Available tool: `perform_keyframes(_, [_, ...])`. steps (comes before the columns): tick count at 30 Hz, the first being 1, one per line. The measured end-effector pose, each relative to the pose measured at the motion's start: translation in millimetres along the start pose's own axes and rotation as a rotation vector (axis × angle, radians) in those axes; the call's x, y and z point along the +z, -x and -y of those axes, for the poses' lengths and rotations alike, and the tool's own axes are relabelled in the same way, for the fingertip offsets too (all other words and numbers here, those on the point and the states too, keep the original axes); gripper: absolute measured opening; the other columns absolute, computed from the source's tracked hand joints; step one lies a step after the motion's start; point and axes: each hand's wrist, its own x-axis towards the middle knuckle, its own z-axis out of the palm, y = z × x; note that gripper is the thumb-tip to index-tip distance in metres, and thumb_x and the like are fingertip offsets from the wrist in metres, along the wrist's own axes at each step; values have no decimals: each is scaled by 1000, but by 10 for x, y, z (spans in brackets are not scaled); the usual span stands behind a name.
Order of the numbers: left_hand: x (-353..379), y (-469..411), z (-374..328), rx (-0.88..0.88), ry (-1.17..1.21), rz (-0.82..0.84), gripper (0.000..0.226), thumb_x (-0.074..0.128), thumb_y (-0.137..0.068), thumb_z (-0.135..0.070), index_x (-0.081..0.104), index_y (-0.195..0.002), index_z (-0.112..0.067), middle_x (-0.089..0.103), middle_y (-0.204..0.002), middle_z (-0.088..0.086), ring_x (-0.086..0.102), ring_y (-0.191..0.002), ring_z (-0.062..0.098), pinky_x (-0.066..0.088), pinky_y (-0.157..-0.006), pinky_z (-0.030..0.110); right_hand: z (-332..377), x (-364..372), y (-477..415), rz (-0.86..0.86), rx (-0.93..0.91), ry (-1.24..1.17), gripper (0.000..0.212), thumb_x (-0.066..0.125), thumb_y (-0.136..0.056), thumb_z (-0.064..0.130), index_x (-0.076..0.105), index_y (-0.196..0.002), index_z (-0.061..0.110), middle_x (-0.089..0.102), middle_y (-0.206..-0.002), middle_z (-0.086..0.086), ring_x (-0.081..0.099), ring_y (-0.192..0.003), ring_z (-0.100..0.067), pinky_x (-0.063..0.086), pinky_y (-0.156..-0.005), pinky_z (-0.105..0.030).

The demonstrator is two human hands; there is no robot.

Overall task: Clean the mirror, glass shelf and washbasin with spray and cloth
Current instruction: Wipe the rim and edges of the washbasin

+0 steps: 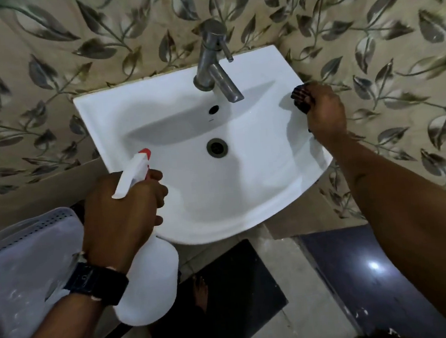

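Note:
A white washbasin is mounted on the leaf-patterned wall, with a steel tap at its back and a round drain in the bowl. My left hand grips a white spray bottle with a red-tipped nozzle, held over the basin's front left rim and pointing into the bowl. My right hand presses a dark cloth onto the basin's right rim near the wall. The mirror and glass shelf are out of view.
A pale plastic basket stands at the lower left beside the basin. A dark glossy surface lies at the lower right. A dark floor mat with a bare foot on it lies under the basin.

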Motion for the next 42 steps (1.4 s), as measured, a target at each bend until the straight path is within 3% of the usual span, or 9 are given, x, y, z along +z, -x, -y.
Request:
perform_keyframes(5, [72,-195,48,-36,45,49,40,57,-58,-19,79,-72,-50,79,-81,1,72,-80,25,52,-60,36,-219,405,-458,-86,-100,162,50,44,-93,-4,55,-139,11,53,-149,-8,43,-141,-37,33,-119,-39])
perform_keyframes(10, [8,-417,462,-137,69,95,57,54,-50,-15,82,-95,-36,78,-82,5,71,-100,42,49,-48,32,-223,683,-677,189,-239,303,64,48,-90,-6,40,-151,9,29,-164,-13,24,-150,-40,29,-116,-55])
perform_keyframes(16, [34,-468,456,-173,53,102,70,54,-54,-14,75,-119,-27,80,-94,6,75,-92,28,55,-50,35,-434,593,-557,249,-248,285,73,51,-81,-7,40,-152,7,33,-162,-15,27,-150,-41,34,-113,-60])
perform_keyframes(21, [161,-386,117,-207,110,127,32,54,-94,0,66,-87,-29,66,-79,11,61,-72,23,45,-48,28,-603,213,240,209,-127,104,66,47,-81,-3,48,-146,9,47,-152,-15,42,-138,-37,43,-110,-48])
perform_keyframes(25, [120,-213,67,-141,76,77,37,61,-69,-22,78,-95,-42,76,-81,-3,68,-72,15,50,-54,28,-535,-126,1104,147,-50,-96,35,48,-99,-5,64,-128,5,59,-138,-16,49,-130,-25,37,-112,-28])
perform_keyframes(28, [24,-129,59,-119,51,27,43,56,-64,-21,76,-74,-59,79,-78,-13,73,-80,18,52,-60,33,-321,-183,1710,172,13,-182,36,46,-103,6,61,-136,9,51,-147,-5,41,-141,-18,21,-118,-14])
perform_keyframes(36, [-320,45,40,-111,-16,-56,42,56,-67,-25,72,-67,-63,80,-89,-6,72,-77,21,57,-71,39,905,-35,2949,290,-71,-329,49,48,-97,-4,51,-145,8,43,-157,-6,29,-152,-29,32,-118,-56])
perform_keyframes(40, [-492,94,67,-103,-31,-105,39,61,-81,-14,72,-66,-48,76,-64,-3,69,-71,29,58,-69,44,1639,61,3357,279,-118,-356,67,44,-88,-9,42,-151,11,33,-162,-1,19,-156,-20,20,-125,-51])
perform_keyframes(42, [-561,106,114,-84,-49,-95,41,58,-75,-22,73,-62,-58,78,-72,-7,74,-81,35,60,-77,55,1927,123,3404,309,-136,-384,70,42,-82,1,43,-151,11,33,-162,0,17,-156,-18,9,-128,-43])
